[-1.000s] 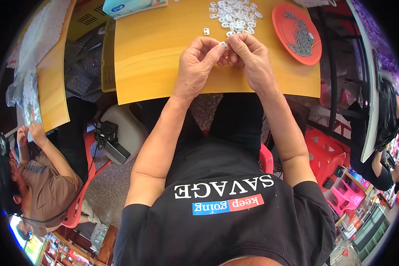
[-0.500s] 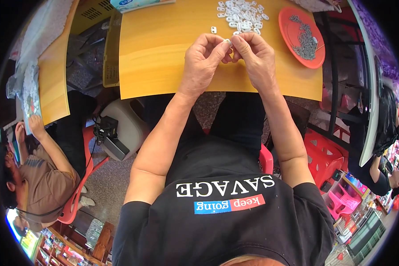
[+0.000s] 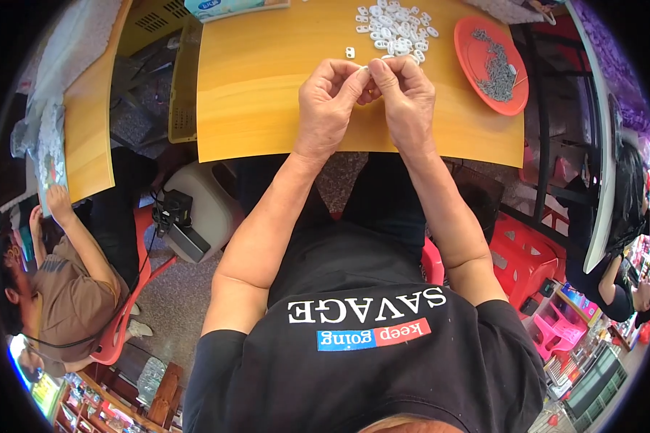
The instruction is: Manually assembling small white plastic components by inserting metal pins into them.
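White plastic piece (image 3: 366, 70) sits pinched between the closed fingertips of the left hand (image 3: 330, 101) and right hand (image 3: 407, 97) above the yellow table (image 3: 267, 86), while the heap of white pieces (image 3: 397, 29) behind looks largely unworked.

Yellow desk (image 3: 267, 94), smooth top, front edge toward person. Far centre: heap of small white plastic bits (image 3: 397, 25), one stray bit (image 3: 350, 52) just left of heap. Far right: orange plate (image 3: 484, 43) w/ grey metal pieces (image 3: 497, 66). Far left edge: light-blue box (image 3: 231, 7), partly out of frame.
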Available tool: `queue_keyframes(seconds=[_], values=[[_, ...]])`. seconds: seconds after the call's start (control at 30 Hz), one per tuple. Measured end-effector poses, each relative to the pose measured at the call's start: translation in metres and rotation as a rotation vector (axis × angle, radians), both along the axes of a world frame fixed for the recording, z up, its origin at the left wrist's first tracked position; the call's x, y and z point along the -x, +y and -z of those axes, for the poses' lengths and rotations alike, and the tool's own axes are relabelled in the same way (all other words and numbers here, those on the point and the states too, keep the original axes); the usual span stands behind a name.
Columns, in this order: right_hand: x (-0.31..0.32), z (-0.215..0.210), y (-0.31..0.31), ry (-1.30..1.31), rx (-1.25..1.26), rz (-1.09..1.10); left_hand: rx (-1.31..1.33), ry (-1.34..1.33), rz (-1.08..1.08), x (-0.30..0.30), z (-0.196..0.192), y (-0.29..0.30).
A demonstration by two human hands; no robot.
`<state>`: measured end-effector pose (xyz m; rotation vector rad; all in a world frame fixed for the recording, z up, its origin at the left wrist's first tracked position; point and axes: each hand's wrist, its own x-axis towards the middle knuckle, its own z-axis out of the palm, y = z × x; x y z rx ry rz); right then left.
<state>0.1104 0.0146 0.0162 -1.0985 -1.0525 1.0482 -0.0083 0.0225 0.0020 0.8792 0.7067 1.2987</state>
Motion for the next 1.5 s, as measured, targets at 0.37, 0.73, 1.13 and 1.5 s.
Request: queue_keyframes(seconds=[0.37, 0.73, 1.13, 1.5], values=[[-0.027, -0.011, 0.005, 0.035, 0.152, -0.134, 0.006, 0.011, 0.045, 0.001, -0.001, 0.002], [-0.04, -0.024, 0.008, -0.468, 0.041, -0.174, 0.025, 0.025, 0.074, 0.003, -0.001, 0.002], [-0.033, -0.007, 0.005, -0.196, 0.008, -0.178, 0.019, 0.057, 0.075, 0.001, -0.001, 0.0], [-0.038, -0.015, 0.008, -0.186, 0.128, -0.16, 0.049, 0.056, 0.046, 0.001, -0.003, 0.003]])
